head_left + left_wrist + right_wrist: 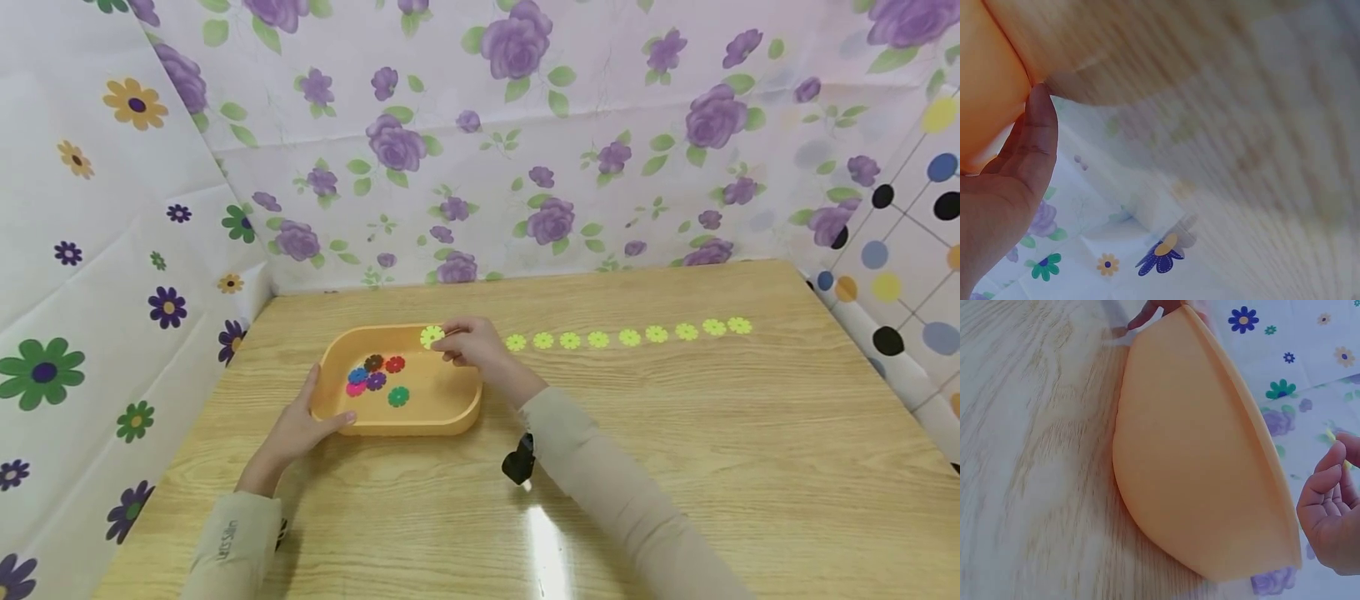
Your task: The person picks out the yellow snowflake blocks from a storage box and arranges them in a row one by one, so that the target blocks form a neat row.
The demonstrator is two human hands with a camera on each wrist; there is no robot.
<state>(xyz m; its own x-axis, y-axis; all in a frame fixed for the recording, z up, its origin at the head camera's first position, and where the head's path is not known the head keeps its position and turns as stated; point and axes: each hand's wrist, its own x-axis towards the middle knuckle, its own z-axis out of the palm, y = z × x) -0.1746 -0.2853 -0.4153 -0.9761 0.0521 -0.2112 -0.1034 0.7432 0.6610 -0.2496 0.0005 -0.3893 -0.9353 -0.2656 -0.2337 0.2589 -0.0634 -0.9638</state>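
My right hand (474, 343) pinches a yellow flower-shaped plastic disc (432, 337) above the back right part of an orange tray (405, 430). Only a sliver of that disc shows between thumb and finger in the right wrist view, where the hand (1332, 519) is beside the tray wall (1191, 450). With its thumb on the front rim and its fingers along the outer left end, my left hand (296, 429) holds the tray. Inside lie several discs, among them a green disc (398, 397), a red disc (395, 364) and a brown disc (373, 362).
To the right of the tray, several yellow discs (597, 340) lie spaced in a row across the wooden table (675, 467). A black device (519, 461) is by the right sleeve. Flower-patterned sheets (465, 167) stand behind and left; a dotted one is at right.
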